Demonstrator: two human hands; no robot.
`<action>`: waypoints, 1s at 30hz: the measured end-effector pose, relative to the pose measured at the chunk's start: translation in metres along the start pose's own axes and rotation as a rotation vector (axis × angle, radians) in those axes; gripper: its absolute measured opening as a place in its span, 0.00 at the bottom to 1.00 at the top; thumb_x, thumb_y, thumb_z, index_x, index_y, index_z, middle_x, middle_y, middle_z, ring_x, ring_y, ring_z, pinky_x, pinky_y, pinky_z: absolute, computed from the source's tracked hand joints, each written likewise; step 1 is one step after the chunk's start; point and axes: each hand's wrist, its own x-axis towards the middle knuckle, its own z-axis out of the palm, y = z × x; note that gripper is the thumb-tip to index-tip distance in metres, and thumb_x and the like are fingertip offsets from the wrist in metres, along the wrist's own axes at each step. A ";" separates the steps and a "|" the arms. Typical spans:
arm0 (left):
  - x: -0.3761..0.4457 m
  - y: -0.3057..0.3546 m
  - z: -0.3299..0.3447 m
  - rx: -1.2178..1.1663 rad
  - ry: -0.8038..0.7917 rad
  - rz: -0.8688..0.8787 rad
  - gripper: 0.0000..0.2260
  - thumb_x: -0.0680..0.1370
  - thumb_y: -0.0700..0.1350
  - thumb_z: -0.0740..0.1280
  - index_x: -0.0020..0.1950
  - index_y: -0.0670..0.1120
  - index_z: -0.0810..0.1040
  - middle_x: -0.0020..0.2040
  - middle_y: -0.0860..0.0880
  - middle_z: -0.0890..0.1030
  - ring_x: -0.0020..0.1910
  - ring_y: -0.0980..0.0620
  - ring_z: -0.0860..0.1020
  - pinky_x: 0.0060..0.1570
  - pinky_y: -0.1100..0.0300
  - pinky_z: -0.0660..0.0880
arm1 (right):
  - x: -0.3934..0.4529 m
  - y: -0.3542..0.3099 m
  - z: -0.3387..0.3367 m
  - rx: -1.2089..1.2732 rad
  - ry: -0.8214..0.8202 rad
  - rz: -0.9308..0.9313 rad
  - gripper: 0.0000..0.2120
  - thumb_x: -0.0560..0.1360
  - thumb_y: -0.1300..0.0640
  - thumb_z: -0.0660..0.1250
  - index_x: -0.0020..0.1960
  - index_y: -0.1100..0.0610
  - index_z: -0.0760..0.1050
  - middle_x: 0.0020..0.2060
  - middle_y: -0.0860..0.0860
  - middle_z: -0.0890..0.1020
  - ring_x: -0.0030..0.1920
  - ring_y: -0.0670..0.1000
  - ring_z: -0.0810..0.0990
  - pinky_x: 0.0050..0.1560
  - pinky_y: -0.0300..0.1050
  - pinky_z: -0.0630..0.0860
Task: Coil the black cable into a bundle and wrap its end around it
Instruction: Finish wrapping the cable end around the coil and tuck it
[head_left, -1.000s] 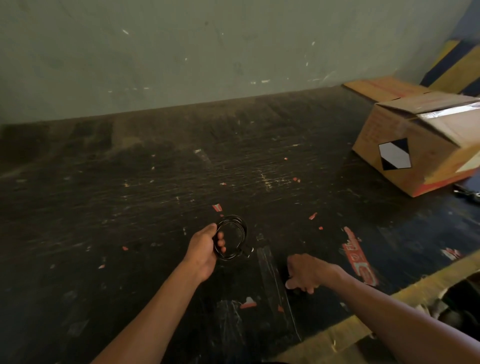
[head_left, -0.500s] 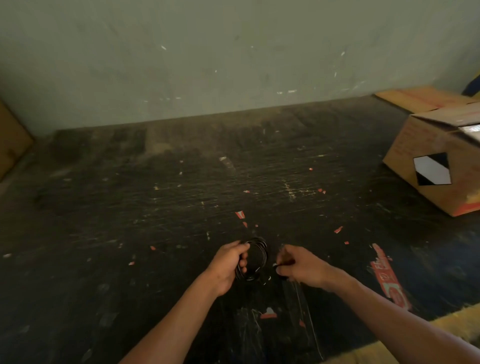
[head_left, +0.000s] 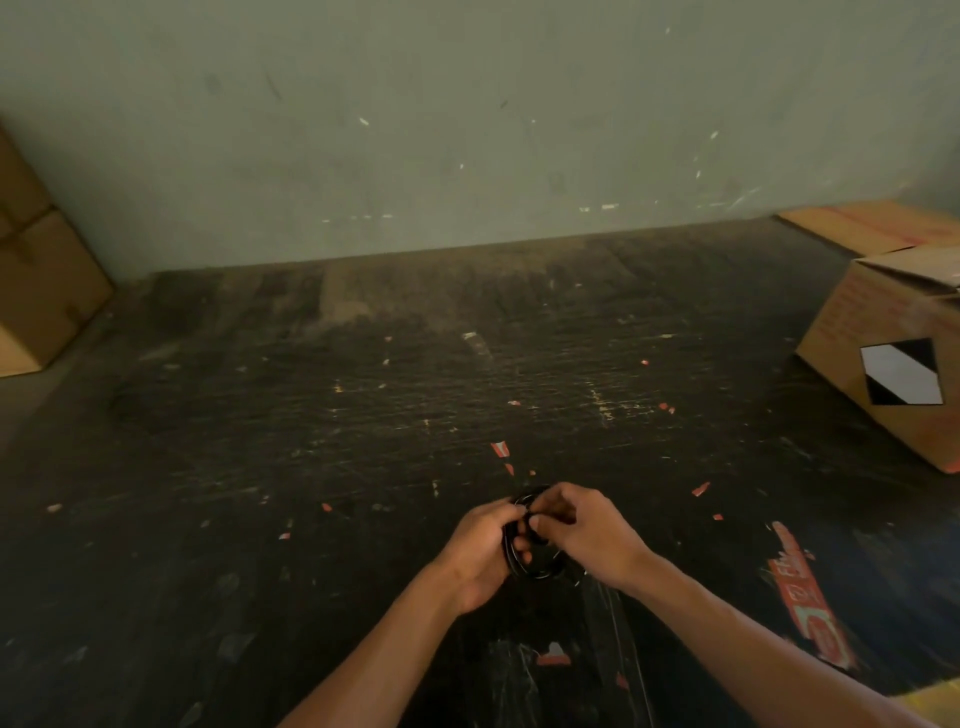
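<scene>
1. Stretching out under everything: a dark, scuffed floor (head_left: 363, 441), meeting a pale green wall (head_left: 467, 130) at the far side.
2. Sitting on that floor, far right of its middle: a cardboard box (head_left: 893, 364) bearing a black-and-white diamond label (head_left: 901, 378).
3. Lying behind that box, against the wall: flat cardboard (head_left: 878, 223).
4. Standing at the floor's far left edge: stacked cartons (head_left: 36, 291).
5. Clinging near the box, toward the viewer: a torn red label (head_left: 810, 597).
6. Dotting the floor's middle: small red scraps (head_left: 500, 448).
</scene>
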 end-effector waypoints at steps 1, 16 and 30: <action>0.000 0.000 0.000 0.020 0.003 0.002 0.16 0.82 0.41 0.58 0.66 0.37 0.76 0.40 0.46 0.75 0.34 0.54 0.71 0.38 0.58 0.69 | 0.000 0.001 0.000 0.006 -0.005 0.002 0.06 0.77 0.59 0.68 0.52 0.51 0.79 0.46 0.48 0.85 0.49 0.42 0.83 0.54 0.45 0.80; 0.005 0.003 0.003 0.072 0.076 0.027 0.14 0.83 0.42 0.58 0.62 0.40 0.79 0.50 0.41 0.81 0.47 0.46 0.76 0.62 0.43 0.73 | -0.008 -0.004 0.002 -0.155 0.009 -0.360 0.08 0.78 0.68 0.61 0.49 0.56 0.74 0.47 0.48 0.75 0.48 0.44 0.76 0.49 0.35 0.76; 0.008 0.019 -0.010 0.115 0.278 0.249 0.14 0.83 0.39 0.56 0.67 0.41 0.74 0.52 0.43 0.82 0.52 0.48 0.79 0.55 0.52 0.75 | -0.002 -0.013 0.012 0.541 -0.137 0.004 0.09 0.79 0.56 0.64 0.56 0.59 0.78 0.49 0.56 0.84 0.49 0.54 0.84 0.52 0.50 0.82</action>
